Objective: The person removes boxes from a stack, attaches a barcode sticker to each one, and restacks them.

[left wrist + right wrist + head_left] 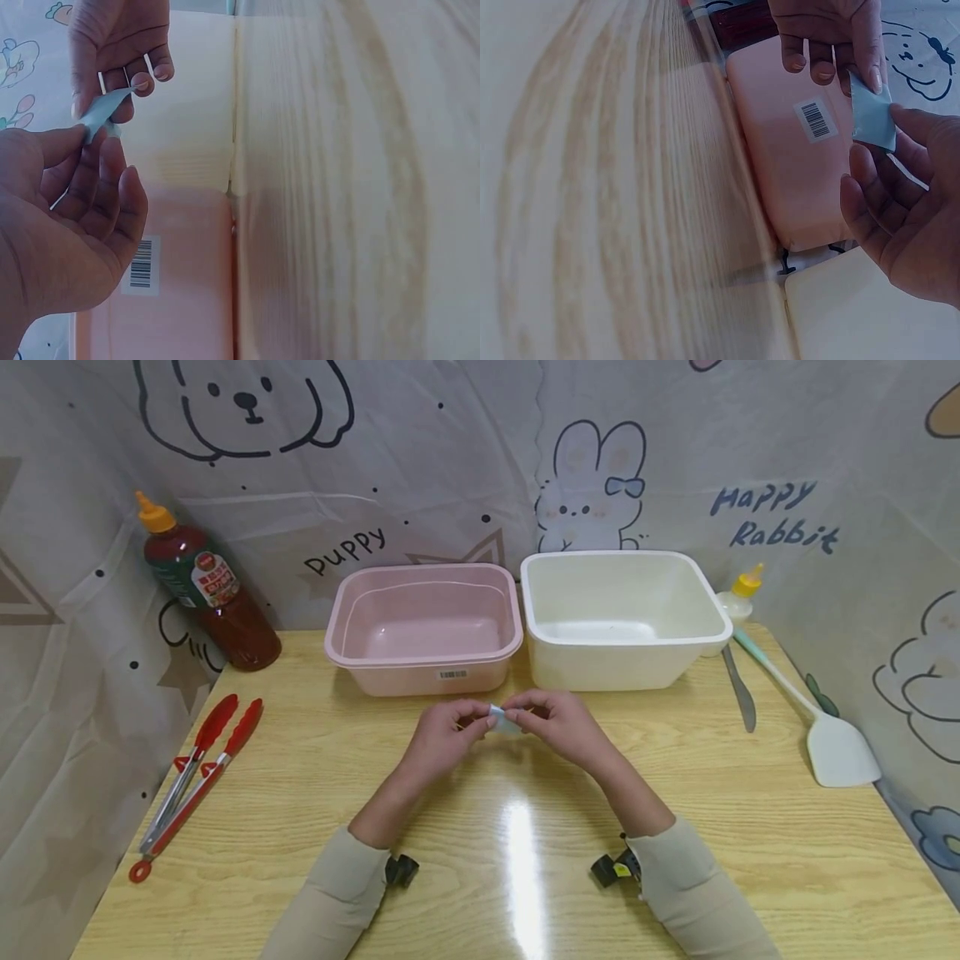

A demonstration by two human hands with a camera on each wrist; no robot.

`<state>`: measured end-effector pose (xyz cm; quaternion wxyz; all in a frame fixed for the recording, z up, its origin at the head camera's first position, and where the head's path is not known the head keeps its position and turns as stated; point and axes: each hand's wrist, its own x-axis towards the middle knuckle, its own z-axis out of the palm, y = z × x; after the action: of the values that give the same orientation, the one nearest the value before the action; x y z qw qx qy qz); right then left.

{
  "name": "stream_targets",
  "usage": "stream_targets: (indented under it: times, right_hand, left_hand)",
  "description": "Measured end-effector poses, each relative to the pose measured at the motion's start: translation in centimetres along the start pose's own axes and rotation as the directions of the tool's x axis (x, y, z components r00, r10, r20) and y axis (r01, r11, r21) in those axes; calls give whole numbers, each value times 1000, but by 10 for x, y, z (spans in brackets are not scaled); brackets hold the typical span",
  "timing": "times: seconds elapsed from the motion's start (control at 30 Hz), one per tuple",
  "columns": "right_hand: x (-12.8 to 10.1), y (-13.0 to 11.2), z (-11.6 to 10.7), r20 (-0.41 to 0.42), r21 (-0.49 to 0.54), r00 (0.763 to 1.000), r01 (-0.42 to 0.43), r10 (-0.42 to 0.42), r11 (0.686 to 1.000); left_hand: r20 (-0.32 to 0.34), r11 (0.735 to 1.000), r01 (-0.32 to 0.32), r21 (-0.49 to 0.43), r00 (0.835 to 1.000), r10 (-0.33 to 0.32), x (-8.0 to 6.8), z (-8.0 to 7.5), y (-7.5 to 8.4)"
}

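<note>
Grip: the left hand (pixel 442 735) and right hand (pixel 568 725) meet at one small light-blue slip (pixel 873 116), each pinching an end of it between thumb and fingers. Both grips are clamped on the slip. Its material cannot be told. In the left wrist view it shows as a bent strip, in the right wrist view as a flat face.

Position: the slip sits between the two sets of fingertips, over the wooden table (pixel 465 906).

Beyond the grip: a pink tub (pixel 393 678) with a barcode label (pixel 452 675), directly ahead and slightly left; a white tub (pixel 600 668), ahead and right, just beside the pink one.

Well left of the grip: red-handled tongs (pixel 197 785), arms spread; farther back, a tilted bottle of red sauce (pixel 217 589) with an orange cap.

Well right of the grip: a knife (pixel 741 693), then a spatula (pixel 842 752) with a pale blade; behind them a small yellow-capped bottle (pixel 737 603), partly hidden by the white tub.

Nearer the body than the grip: two beige sleeves (pixel 330 893).

Backdrop: printed cloth (pixel 450 452).
</note>
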<state>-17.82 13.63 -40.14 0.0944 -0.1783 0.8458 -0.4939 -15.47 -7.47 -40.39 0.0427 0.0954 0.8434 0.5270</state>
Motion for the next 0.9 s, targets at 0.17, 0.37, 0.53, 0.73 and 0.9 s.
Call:
stream_targets:
  times: [0.17, 0.37, 0.53, 0.73, 0.9]
  right_hand:
    - [0, 1, 0, -15, 0, 1000, 10, -10, 1000]
    - [-1, 1, 1, 7, 18, 999, 33, -33, 999]
    - [-1, 2, 2, -6, -27, 999, 40, -40, 999]
    - [0, 2, 0, -42, -83, 998, 41, -44, 996]
    - [1, 6, -4, -84, -83, 996, 11, -18, 996]
  left_hand:
    - [14, 1000, -21, -1, 1000, 21, 0, 1, 0]
    - [48, 999, -45, 13, 998, 45, -2, 2, 2]
    - [49, 997, -63, 38, 997, 61, -2, 2, 2]
    - [55, 997, -67, 48, 996, 65, -3, 2, 2]
    - [59, 997, -57, 51, 997, 54, -4, 2, 2]
